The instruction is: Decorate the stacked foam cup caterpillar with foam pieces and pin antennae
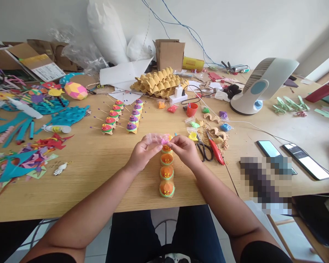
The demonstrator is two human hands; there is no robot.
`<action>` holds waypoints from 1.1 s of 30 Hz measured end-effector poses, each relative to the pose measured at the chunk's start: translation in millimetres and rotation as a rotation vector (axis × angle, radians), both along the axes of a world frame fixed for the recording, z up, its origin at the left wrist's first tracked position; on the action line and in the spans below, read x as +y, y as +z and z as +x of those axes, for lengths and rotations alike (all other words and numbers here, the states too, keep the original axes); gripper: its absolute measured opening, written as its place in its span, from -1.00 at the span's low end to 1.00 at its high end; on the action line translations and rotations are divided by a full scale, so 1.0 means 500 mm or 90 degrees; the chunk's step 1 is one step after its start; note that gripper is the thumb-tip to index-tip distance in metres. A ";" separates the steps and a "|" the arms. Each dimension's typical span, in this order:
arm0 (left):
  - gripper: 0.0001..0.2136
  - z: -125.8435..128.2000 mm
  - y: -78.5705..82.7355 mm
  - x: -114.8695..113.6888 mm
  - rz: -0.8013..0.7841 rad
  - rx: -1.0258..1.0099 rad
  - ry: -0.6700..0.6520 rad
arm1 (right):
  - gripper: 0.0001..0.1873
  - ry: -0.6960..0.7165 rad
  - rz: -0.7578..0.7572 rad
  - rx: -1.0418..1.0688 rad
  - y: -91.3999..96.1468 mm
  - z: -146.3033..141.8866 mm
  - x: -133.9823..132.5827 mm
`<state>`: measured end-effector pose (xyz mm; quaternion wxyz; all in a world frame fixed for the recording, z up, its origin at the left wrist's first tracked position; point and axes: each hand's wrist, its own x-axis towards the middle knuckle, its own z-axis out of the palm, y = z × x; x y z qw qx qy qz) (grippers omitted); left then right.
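My left hand [144, 151] and my right hand [183, 147] meet over the middle of the wooden table [104, 190]. Both pinch a small clear plastic bag with pink bits inside [160, 138], held just above the far end of a row of orange and green egg-carton cups [167, 175]. The row runs from my hands toward the table's near edge. Fingers of both hands are closed on the bag.
Two more painted cup rows [123, 116] lie beyond. Scissors [204, 149] and a red-handled cutter [215, 149] rest to the right, with small bags of coloured bits [193, 126]. Egg trays [159, 82], a fan [263, 86], two phones [293, 159] and paper scraps [30, 153] surround.
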<state>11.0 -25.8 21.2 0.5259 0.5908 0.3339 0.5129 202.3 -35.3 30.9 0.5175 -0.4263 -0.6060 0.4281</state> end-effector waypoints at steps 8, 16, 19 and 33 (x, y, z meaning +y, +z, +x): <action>-0.79 0.004 -0.001 0.002 0.023 0.004 0.008 | -0.61 0.060 -0.025 0.050 0.003 -0.005 -0.003; -0.78 0.001 -0.006 0.005 0.046 0.052 0.023 | -0.63 0.030 -0.019 0.007 -0.002 0.000 0.002; -0.78 0.003 -0.001 0.003 0.050 0.058 0.020 | -0.62 0.035 -0.038 0.025 0.003 -0.001 0.000; -0.81 0.002 -0.003 0.005 0.085 0.111 0.035 | -0.67 0.048 -0.001 -0.063 -0.002 -0.004 0.004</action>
